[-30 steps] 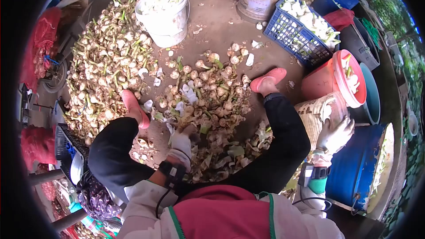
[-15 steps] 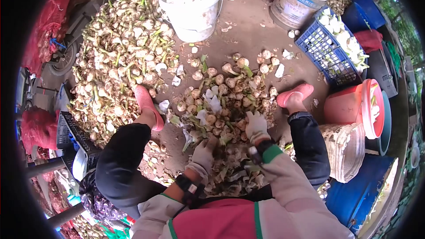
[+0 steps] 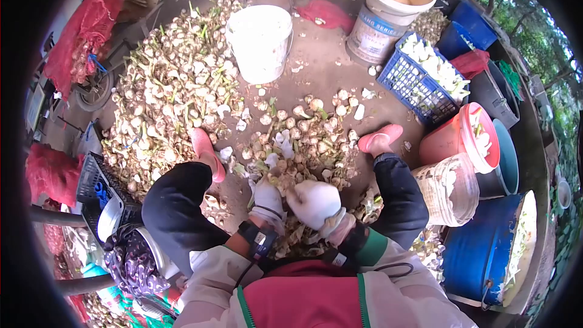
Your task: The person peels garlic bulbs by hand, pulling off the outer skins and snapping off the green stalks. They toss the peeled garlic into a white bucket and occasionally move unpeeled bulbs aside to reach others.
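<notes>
My left hand (image 3: 267, 199), in a white glove, is low in front of my lap, its fingers closed near a garlic bulb whose outline is unclear. Right beside it, my right hand (image 3: 316, 203), also gloved in white, has its fingers curled in toward the left one; what they hold is hidden. Under and ahead of both hands lies a small pile of garlic bulbs (image 3: 310, 130) with stems and loose white skins, between my two pink shoes. A much larger garlic heap (image 3: 173, 88) spreads to the left.
A white bucket (image 3: 261, 45) stands ahead. To the right are a stacked paint bucket (image 3: 371, 33), a blue crate (image 3: 413, 85) of white pieces, a pink bucket (image 3: 449, 140) and a blue drum (image 3: 477, 252). A black crate (image 3: 97, 182) and red net bags (image 3: 79, 42) are at left.
My right hand has come back from the pile to beside my left hand, and its fingers have curled. My left hand has lifted slightly. The view has tilted upward.
</notes>
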`<control>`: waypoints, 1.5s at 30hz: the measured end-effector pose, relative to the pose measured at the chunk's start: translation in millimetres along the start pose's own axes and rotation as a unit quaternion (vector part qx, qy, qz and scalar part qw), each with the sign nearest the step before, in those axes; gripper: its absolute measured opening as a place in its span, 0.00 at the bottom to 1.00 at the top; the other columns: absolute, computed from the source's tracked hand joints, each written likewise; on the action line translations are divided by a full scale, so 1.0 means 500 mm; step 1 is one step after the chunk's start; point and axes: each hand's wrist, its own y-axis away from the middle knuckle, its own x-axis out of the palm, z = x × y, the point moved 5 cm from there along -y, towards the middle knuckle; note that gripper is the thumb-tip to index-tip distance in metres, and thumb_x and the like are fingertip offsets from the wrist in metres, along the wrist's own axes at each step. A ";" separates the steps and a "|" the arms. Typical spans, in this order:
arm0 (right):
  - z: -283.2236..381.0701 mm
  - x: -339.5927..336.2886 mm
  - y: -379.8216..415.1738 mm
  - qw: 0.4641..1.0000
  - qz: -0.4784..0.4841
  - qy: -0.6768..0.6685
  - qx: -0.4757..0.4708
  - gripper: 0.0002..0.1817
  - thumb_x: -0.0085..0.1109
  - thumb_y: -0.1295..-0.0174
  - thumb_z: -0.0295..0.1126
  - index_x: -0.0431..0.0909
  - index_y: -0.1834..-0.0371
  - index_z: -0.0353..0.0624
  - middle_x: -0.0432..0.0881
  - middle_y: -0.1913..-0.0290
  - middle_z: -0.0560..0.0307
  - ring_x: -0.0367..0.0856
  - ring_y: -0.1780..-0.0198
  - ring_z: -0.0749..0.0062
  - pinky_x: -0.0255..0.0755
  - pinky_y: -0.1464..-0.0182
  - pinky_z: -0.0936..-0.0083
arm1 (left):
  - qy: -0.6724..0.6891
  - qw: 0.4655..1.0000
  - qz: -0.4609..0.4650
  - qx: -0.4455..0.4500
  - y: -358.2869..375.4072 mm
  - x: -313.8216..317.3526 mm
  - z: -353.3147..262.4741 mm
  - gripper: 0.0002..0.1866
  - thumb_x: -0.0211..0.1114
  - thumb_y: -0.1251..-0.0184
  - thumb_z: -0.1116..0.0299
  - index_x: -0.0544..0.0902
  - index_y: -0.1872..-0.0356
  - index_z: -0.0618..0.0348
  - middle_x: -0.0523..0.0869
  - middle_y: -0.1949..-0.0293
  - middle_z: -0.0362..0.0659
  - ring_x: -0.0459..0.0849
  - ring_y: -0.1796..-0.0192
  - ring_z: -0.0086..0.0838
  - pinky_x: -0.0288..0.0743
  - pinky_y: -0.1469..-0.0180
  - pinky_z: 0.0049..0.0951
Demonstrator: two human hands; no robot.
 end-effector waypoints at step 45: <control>-0.145 0.002 0.097 0.830 -0.078 -0.489 0.258 0.23 0.43 0.24 0.42 0.69 0.36 0.36 0.81 0.48 0.54 0.78 0.51 0.75 0.74 0.52 0.82 | -0.209 0.950 0.185 0.136 0.218 0.178 -0.055 0.22 0.59 0.29 0.65 0.70 0.37 0.58 0.82 0.50 0.42 0.83 0.50 0.32 0.78 0.48 0.32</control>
